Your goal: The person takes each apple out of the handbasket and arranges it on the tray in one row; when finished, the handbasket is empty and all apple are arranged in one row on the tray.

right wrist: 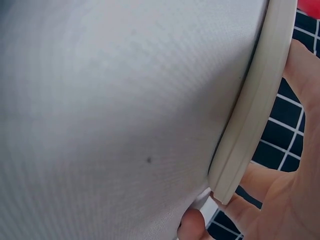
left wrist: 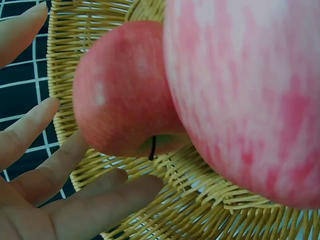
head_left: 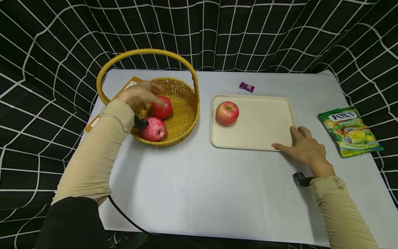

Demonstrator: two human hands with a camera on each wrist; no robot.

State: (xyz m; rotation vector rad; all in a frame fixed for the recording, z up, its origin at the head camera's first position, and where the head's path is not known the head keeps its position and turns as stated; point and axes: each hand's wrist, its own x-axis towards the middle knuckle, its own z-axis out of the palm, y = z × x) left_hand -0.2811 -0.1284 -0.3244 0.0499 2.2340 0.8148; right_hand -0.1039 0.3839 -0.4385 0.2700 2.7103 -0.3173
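Observation:
In the head view, my left hand (head_left: 141, 94) is over the wicker basket (head_left: 186, 119), its fingers loosely spread beside a red apple (head_left: 162, 108). The left wrist view shows that apple stem down, the fingers spread apart and not curled round it. A streaked pink apple (head_left: 153, 129) lies nearer the basket's front, below my left wrist. My right hand (head_left: 306, 148) holds the front right corner of the cream tray (head_left: 261, 121), thumb at the front edge and fingers at the right side. Another apple (head_left: 227, 113) sits on the tray's left part.
Behind the tray lies a small purple wrapped candy (head_left: 247, 87). A green Fox's candy bag (head_left: 350, 131) is at the table's right edge. The basket's tall handle (head_left: 146, 52) arches up at the back. An orange-brown flat item (head_left: 132, 82) is partly hidden behind the basket.

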